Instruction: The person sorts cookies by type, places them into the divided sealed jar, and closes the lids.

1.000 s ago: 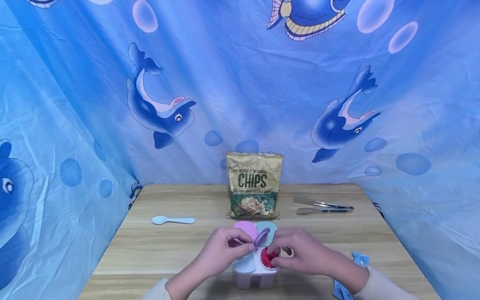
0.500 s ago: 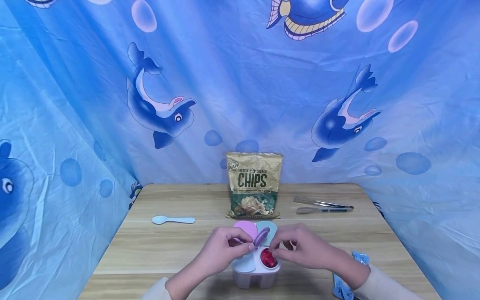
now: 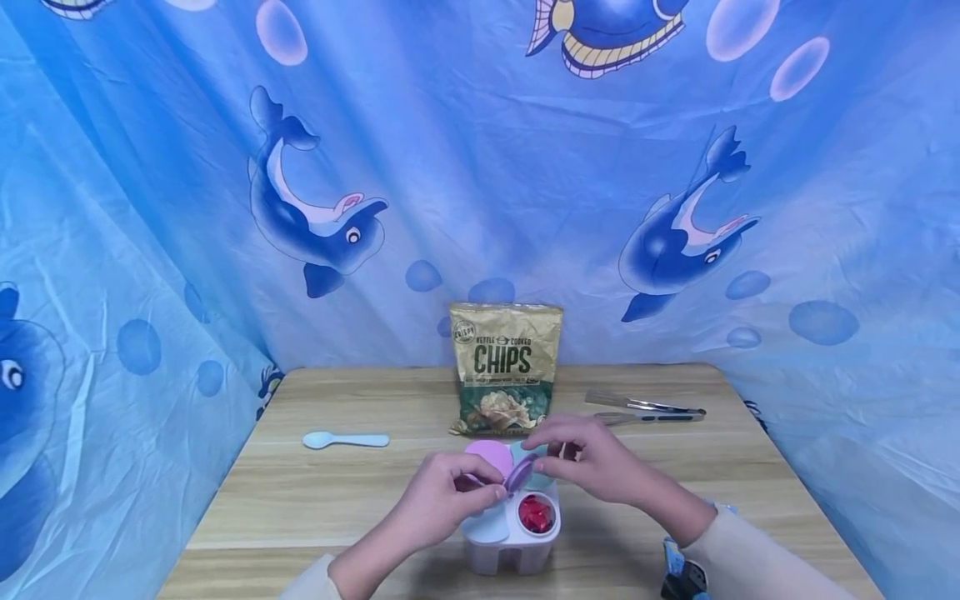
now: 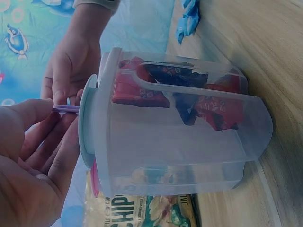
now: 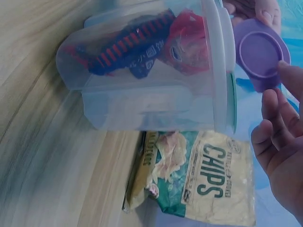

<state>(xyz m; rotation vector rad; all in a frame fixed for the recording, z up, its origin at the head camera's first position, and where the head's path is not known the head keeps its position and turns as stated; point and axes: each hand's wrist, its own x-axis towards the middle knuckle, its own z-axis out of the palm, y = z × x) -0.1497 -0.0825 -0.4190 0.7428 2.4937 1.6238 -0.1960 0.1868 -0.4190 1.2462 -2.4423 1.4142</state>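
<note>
A clear storage box [image 3: 491, 560] with a white top stands at the table's front. My left hand [image 3: 450, 492] pinches the raised purple lid [image 5: 260, 52] at its hinge side. On the lid's opposite edge, the thumb and index finger of my right hand [image 3: 588, 462] pinch it too. Below the lid, one round opening shows a red wrapped snack [image 3: 537, 515]. Through the box wall I see more red wrappers and a dark blue wrapper [image 4: 184, 106]. The pink lid [image 3: 489, 455], green lid [image 4: 87, 123] and pale blue lid [image 3: 486, 527] lie down on their openings.
Behind the box stands a bag of chips [image 3: 504, 358]. A pale blue spoon [image 3: 347, 440] lies to the left, and tongs [image 3: 660, 412] lie at the back right. A blue packet [image 4: 188, 21] is partly hidden by the right forearm. A blue curtain [image 3: 480, 167] hangs behind the table.
My right hand has left the red snack at the opening and moved up and away to the purple lid. My left hand stays on the lid.
</note>
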